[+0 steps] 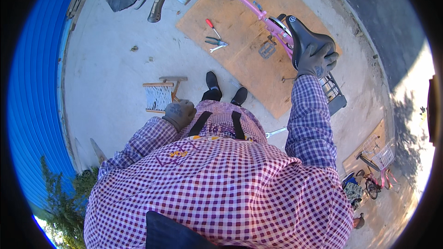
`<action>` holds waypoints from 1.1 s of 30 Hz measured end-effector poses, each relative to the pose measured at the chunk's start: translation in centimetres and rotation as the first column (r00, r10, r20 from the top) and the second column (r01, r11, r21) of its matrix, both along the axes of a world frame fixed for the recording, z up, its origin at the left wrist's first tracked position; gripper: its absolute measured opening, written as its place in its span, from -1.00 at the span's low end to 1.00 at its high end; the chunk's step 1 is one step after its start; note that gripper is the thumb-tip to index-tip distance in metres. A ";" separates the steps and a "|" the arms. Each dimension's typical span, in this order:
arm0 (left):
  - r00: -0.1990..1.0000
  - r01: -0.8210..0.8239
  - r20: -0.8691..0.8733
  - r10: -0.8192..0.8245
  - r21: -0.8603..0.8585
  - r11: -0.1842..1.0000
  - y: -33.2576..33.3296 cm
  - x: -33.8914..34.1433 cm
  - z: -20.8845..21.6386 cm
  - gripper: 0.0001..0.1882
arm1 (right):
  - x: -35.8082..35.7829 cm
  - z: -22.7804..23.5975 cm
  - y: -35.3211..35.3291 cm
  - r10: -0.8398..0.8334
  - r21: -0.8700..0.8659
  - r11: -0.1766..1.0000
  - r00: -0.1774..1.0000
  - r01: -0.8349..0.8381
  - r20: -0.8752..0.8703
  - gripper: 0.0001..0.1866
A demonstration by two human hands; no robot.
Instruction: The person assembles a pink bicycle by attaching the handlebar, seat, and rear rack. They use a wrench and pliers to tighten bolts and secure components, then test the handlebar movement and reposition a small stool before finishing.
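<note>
A pink bicycle [242, 1] stands at the far side, its black saddle [300, 34] toward the right. My right hand [317, 61], in a grey glove, grips the saddle's wide rear end, fingers bent over the top. A pedal [267, 50] sticks out below the pink frame, and the handlebar grip [157, 9] shows at the upper left. My left hand [180, 113], gloved too, is closed beside my apron at the left. Its palm side is hidden, so I cannot see whether anything is in it. A small folding stool [157, 97] with a woven seat stands just beyond it.
The bicycle is over a wooden board [244, 60]. On the board lie a red screwdriver [212, 26], pliers [215, 41] and a wrench [219, 47]. Another wrench [277, 132] lies near my right forearm. A blue corrugated wall [34, 87] runs along the left; a white basket [383, 157] stands at right.
</note>
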State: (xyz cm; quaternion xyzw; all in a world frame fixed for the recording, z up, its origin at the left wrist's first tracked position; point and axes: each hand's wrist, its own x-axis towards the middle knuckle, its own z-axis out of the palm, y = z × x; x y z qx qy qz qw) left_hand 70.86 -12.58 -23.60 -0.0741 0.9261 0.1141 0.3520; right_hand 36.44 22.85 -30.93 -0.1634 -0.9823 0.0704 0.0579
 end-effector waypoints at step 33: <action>0.770 -0.571 0.151 0.620 -0.271 0.775 -13.6 10.5 -5.7 -0.48 | -0.9 -4.0 3.5 0.144 -0.106 0.981 0.978 -0.161 -0.150 -0.05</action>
